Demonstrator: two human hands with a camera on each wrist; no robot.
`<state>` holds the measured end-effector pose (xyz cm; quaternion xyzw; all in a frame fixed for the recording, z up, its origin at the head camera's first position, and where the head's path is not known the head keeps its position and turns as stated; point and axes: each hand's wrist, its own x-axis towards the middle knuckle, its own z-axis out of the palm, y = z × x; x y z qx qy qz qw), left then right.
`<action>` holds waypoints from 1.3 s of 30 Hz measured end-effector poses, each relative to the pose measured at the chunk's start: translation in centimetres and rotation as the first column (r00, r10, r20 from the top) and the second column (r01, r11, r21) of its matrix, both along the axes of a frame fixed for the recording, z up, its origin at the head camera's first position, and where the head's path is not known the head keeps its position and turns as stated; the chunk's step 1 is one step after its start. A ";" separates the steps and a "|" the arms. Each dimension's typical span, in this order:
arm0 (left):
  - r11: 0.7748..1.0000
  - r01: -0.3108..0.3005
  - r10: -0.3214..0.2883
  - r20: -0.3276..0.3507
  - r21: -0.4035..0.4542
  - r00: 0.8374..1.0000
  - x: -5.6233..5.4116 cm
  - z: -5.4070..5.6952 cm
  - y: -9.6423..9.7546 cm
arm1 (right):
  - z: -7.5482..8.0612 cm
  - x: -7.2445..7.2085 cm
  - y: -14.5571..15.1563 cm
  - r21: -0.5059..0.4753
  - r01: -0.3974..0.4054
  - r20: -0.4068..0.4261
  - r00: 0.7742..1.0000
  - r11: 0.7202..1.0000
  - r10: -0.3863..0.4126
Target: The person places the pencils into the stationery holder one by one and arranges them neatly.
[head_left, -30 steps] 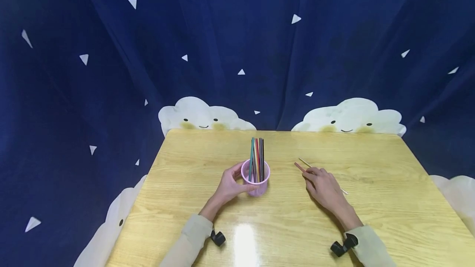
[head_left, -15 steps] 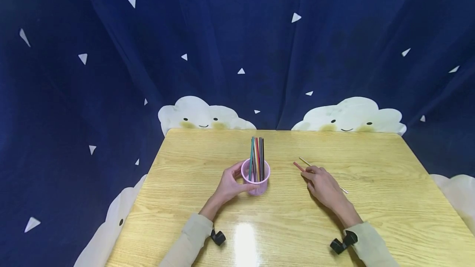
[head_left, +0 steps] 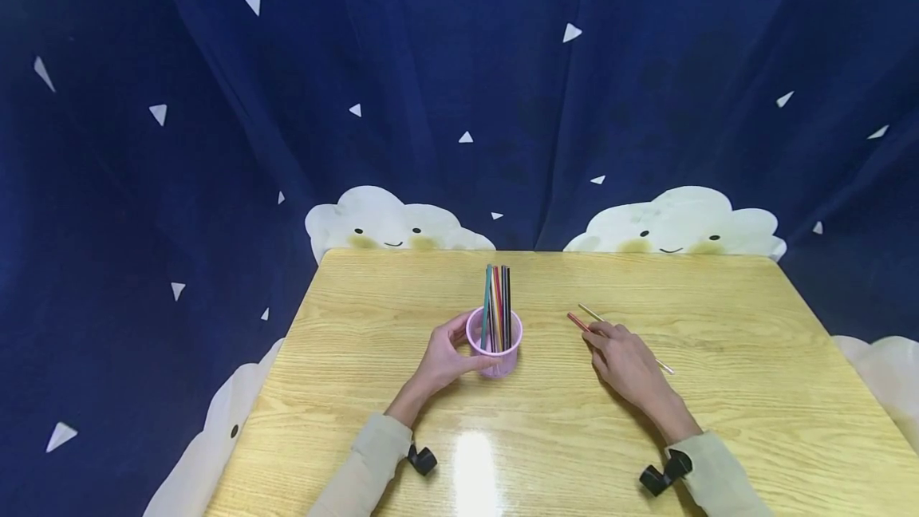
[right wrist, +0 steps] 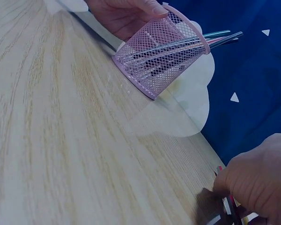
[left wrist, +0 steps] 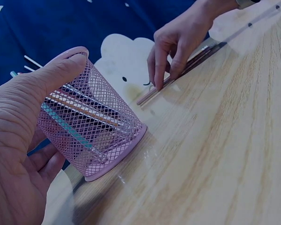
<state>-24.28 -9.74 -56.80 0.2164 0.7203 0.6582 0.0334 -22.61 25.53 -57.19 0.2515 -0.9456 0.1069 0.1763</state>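
Observation:
My left hand (head_left: 441,359) grips a pink mesh pencil cup (head_left: 497,367) from its left side, the thumb across the near rim. Several slim coloured pencils (head_left: 497,301), among them teal, red, yellow and black ones, stand in the cup and lean a little. To the right, my right hand (head_left: 630,363) is low at the tabletop and pinches a reddish pencil (head_left: 577,321). A pale gold pencil (head_left: 591,312) lies beside it, passing partly under the hand. In the right wrist view, the fingers (right wrist: 257,178) hide most of the reddish pencil.
The wooden table (head_left: 402,286) has its far edge against a dark blue curtain (head_left: 445,86) with white triangles and clouds. A black wrist camera (head_left: 422,461) sits on the left wrist, another wrist camera (head_left: 653,479) on the right.
The reddish pencil's tip has shifted very slightly to the left and away, with the right fingers on it. The left hand and the cup stay in place.

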 end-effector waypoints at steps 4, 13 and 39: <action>1.000 -0.010 0.010 0.004 -0.004 1.000 0.0 0.0 0.0 | 0.2 -0.1 0.1 0.002 -0.005 0.014 1.000 1.000 0.005; 1.000 -0.014 0.014 0.001 0.016 1.000 0.0 -0.1 0.1 | 1.4 0.0 -0.1 0.098 0.011 0.015 1.000 0.995 -0.013; 1.000 0.000 0.000 -0.010 0.016 1.000 0.0 0.0 0.0 | 2.1 0.1 -0.1 0.125 -0.006 0.112 0.994 0.992 -0.008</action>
